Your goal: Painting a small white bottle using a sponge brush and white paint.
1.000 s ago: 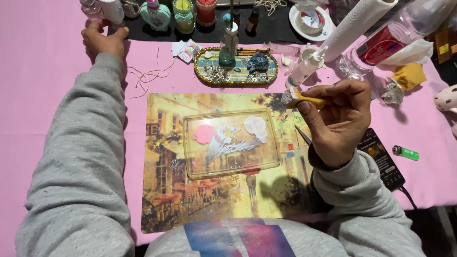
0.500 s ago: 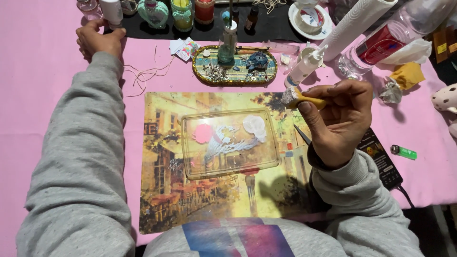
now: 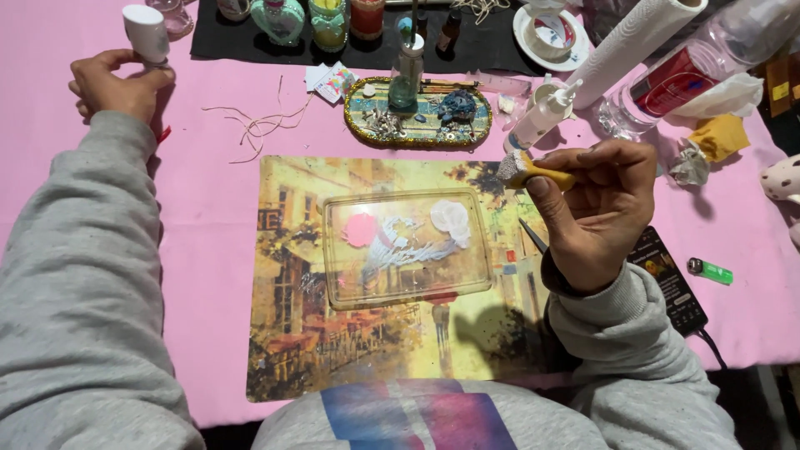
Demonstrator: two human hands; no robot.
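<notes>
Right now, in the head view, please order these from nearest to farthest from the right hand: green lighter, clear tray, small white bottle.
From the right hand:
1. Green lighter, just to its right.
2. Clear tray, left of it, on the mat.
3. Small white bottle, far left, at the left hand.

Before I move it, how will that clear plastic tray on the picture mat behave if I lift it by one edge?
The clear tray looks thin, so it probably weighs little and may flex. Pink and white paint blobs sit in it, so tilting could let wet paint run. It lies flat on the glossy picture mat, so a push would likely slide it rather than tip it.
</notes>
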